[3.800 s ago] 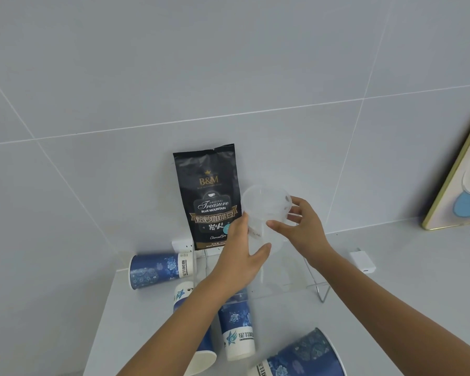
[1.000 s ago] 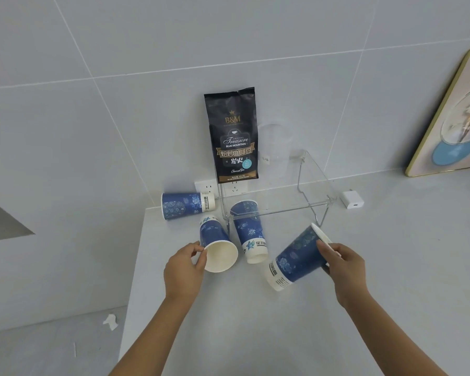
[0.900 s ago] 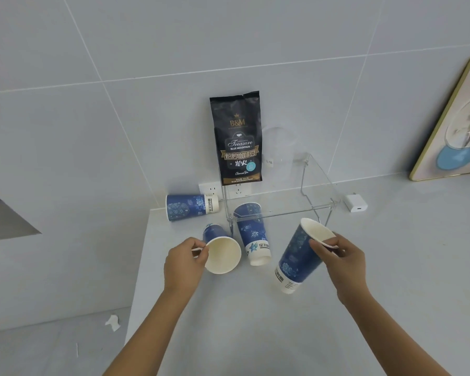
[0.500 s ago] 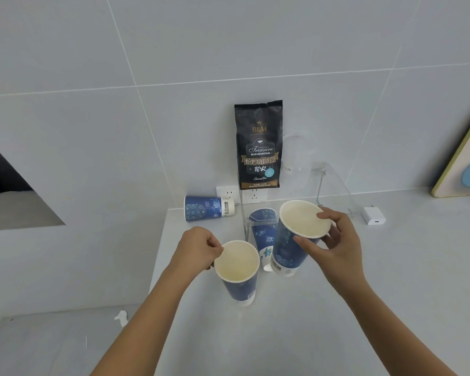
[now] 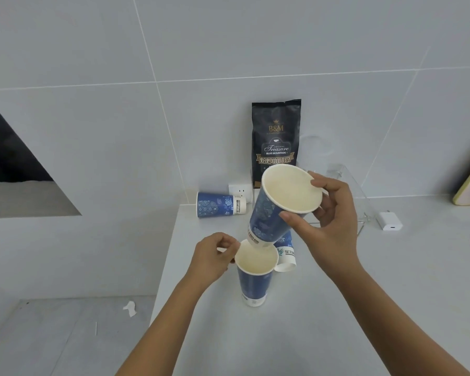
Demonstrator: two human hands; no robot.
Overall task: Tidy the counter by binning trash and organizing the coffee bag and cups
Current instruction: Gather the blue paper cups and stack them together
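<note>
Blue paper cups are finally getting stacked. Half a second ago both cups were side by side, each held at the rim; now the right hand (image 5: 334, 226) has lifted its cup (image 5: 280, 207) up and tilted it so the base sits right at the mouth of the upright cup (image 5: 253, 278) that the left hand (image 5: 215, 256) pinches at the rim, thumb and fingers closed on the paper edge. Right hand is wrapped around its cup's rim too, fingers curled over the top edge. Base looks like it's touching the lower rim but not dropped in yet, so I'd guess nesting is the step in hand. Two more cups still lie on their sides on the counter (image 5: 310, 321): one by the wall (image 5: 220, 204), one behind the stack (image 5: 285, 253). Coffee bag (image 5: 276, 137) stands against the wall on the clear rack (image 5: 361, 202), so that part looks sorted.
</note>
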